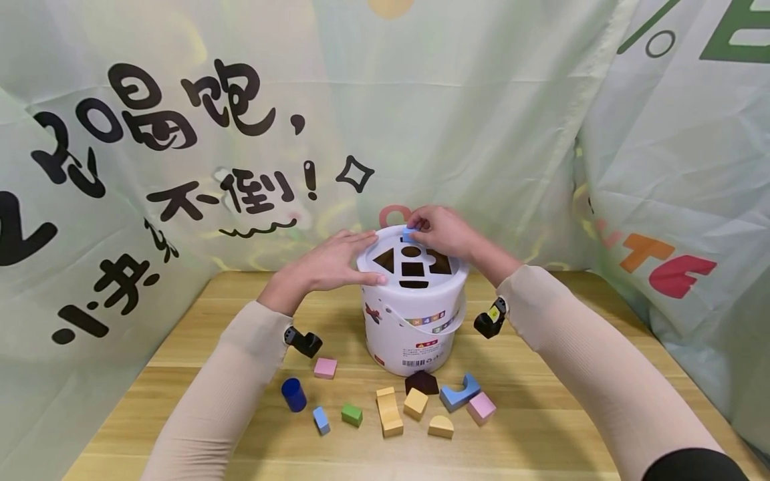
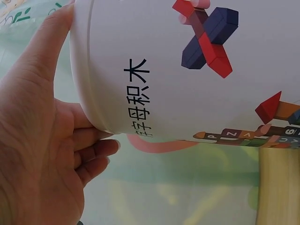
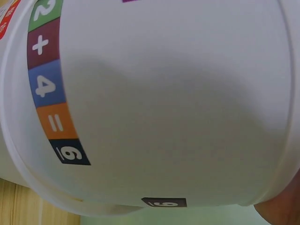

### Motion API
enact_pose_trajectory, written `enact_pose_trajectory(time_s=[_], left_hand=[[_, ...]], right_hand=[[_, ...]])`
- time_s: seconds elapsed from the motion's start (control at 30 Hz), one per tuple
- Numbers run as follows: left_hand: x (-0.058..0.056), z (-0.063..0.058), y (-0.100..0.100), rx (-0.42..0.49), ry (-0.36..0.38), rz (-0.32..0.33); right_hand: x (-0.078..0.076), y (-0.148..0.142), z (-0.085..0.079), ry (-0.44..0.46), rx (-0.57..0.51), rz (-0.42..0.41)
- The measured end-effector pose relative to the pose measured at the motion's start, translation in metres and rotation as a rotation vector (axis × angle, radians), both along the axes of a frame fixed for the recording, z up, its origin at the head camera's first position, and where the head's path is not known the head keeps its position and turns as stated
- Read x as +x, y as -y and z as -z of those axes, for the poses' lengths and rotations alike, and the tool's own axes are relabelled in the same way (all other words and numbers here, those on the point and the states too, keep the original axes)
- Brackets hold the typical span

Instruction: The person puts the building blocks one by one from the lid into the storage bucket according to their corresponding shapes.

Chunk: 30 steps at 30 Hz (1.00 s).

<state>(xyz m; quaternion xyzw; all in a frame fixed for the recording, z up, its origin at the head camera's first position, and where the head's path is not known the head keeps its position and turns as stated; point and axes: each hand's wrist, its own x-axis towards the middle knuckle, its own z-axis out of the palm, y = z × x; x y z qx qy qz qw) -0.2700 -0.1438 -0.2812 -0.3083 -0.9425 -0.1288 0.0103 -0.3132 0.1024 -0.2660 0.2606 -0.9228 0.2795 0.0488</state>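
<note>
A white bucket stands on the wooden table, its lid cut with several shaped holes. My left hand rests on the lid's left edge, thumb and fingers spread wide along the rim. In the left wrist view, that hand touches the rim beside printed characters. At the lid's far side my right hand pinches a small blue block over a hole; the hand partly hides it. The right wrist view shows mostly the bucket's side, with a bit of hand at the corner.
In front of the bucket lie a dark blue cylinder, pink blocks, a light blue block, a green block, several yellow blocks, a dark hexagon and a blue arch. Printed cloth hangs behind.
</note>
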Motion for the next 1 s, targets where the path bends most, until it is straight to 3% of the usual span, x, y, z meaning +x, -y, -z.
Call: enact_pose_trajectory(time_s=[0.47, 1.0], left_hand=[[0.001, 0.002, -0.001, -0.004, -0.005, 0.000], [0.000, -0.001, -0.001, 0.001, 0.017, -0.009]], right_hand=[[0.002, -0.005, 0.001, -0.012, 0.007, -0.016], [0.025, -0.049, -0.009, -0.051, -0.065, -0.024]])
